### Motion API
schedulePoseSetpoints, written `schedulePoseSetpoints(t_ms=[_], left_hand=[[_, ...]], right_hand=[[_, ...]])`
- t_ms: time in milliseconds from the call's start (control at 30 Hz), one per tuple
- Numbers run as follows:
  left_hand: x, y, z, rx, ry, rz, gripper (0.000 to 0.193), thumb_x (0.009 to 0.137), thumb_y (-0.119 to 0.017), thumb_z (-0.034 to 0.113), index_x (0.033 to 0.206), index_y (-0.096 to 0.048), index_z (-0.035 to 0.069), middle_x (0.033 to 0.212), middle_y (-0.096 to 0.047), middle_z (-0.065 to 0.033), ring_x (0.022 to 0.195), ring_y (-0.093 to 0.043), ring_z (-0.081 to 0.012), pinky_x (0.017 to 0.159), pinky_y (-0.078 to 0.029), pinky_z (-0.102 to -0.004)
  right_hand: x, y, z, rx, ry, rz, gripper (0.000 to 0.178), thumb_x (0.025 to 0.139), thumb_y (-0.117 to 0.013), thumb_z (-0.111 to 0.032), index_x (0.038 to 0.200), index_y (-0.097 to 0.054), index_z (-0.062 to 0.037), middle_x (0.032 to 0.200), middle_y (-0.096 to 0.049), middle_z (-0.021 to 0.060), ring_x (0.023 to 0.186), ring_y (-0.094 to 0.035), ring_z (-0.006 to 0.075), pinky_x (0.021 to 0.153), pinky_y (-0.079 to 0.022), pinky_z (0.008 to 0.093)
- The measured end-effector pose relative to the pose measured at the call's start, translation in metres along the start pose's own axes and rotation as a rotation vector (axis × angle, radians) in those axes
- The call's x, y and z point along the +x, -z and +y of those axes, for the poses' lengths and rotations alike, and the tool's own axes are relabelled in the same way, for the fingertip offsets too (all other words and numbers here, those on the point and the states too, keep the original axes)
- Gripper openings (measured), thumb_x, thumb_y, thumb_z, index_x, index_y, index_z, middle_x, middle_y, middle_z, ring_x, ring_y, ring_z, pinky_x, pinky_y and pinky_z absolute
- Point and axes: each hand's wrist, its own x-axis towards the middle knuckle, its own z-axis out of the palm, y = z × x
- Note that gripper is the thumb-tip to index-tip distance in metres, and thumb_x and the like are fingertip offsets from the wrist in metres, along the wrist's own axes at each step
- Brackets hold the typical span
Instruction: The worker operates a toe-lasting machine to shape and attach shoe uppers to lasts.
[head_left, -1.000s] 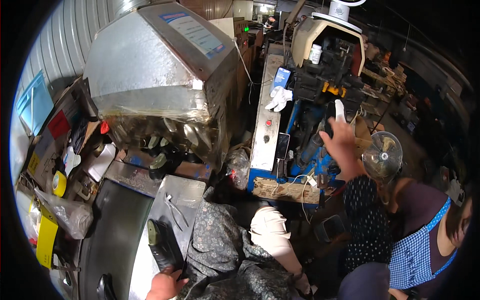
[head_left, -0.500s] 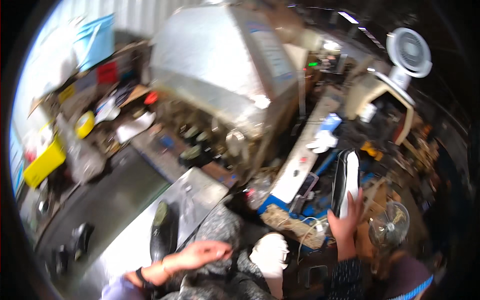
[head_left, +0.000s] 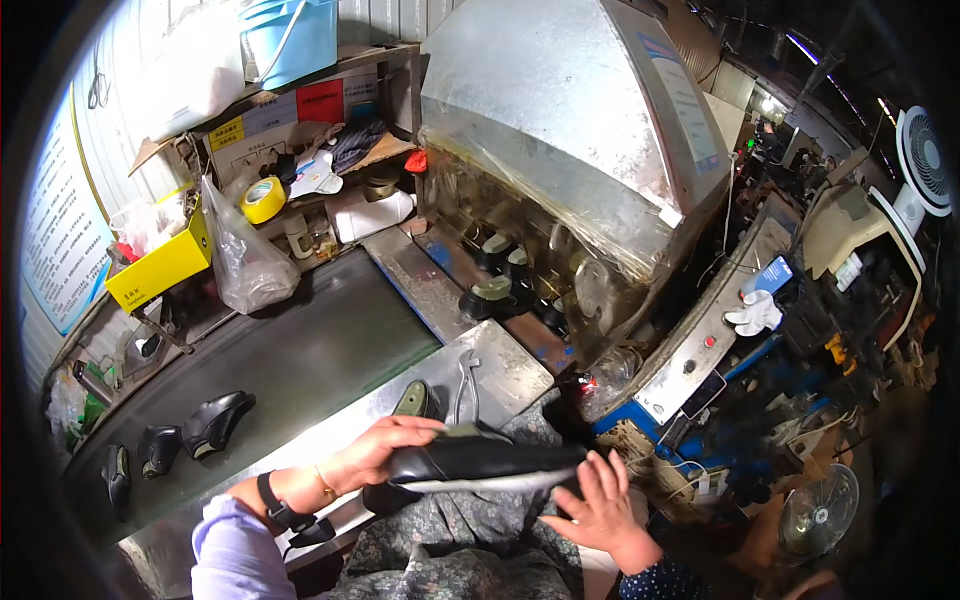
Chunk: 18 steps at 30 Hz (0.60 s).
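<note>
A black shoe (head_left: 485, 462) with a pale sole edge lies level above my lap. At its left end, my left hand (head_left: 372, 455) is closed round the collar, where a greenish last shows. My right hand (head_left: 608, 515) is open, fingers spread, by the shoe's right end; whether the fingertips touch it I cannot tell. Just behind the held shoe, another shoe with a green last (head_left: 412, 398) stands on the metal bench (head_left: 515, 360). Metal pincers (head_left: 466, 385) lie beside that one. A further black shoe (head_left: 386, 499) is partly hidden below my left hand.
A dark conveyor belt (head_left: 330, 335) on the left carries several black shoes (head_left: 215, 422). Ahead, a metal hooded machine (head_left: 550, 110) has shoes (head_left: 490, 290) at its mouth. To the right are a control panel (head_left: 690, 365), a phone (head_left: 704, 394), white gloves (head_left: 753, 314) and a clear fan (head_left: 820, 515).
The black shoe has come from the right side to above my lap. My left hand has taken hold of it, and my right hand has moved left with it. The view has swung left.
</note>
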Motion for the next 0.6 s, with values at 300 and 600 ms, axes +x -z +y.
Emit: schedulePoseSetpoints(t_ms=[300, 600], left_hand=[[0.154, 0.093, 0.124, 0.516, -0.804, 0.642, 0.055, 0.082, -0.074, 0.021, 0.126, -0.056, -0.007, 0.110, -0.068, -0.0132, 0.096, -0.066, -0.0183, 0.087, -0.051, -0.0309], [0.357, 0.160, 0.144, 1.473, -0.410, 0.756, 0.088, 0.072, -0.076, 0.005, 0.148, -0.034, 0.021, 0.157, -0.016, -0.0233, 0.136, -0.035, -0.0433, 0.112, -0.034, -0.0429]], right_hand=[[-0.182, -0.053, -0.005, -0.109, -0.541, -0.090, 0.040, 0.095, -0.060, -0.020, 0.132, -0.056, -0.0047, 0.147, -0.042, 0.0209, 0.138, -0.033, 0.0412, 0.112, -0.029, 0.0539], [-0.127, -0.062, -0.041, -0.168, -0.860, -0.021, 0.019, 0.075, -0.069, -0.007, 0.094, -0.069, -0.0058, 0.114, -0.065, 0.0140, 0.112, -0.057, 0.0335, 0.093, -0.044, 0.0476]])
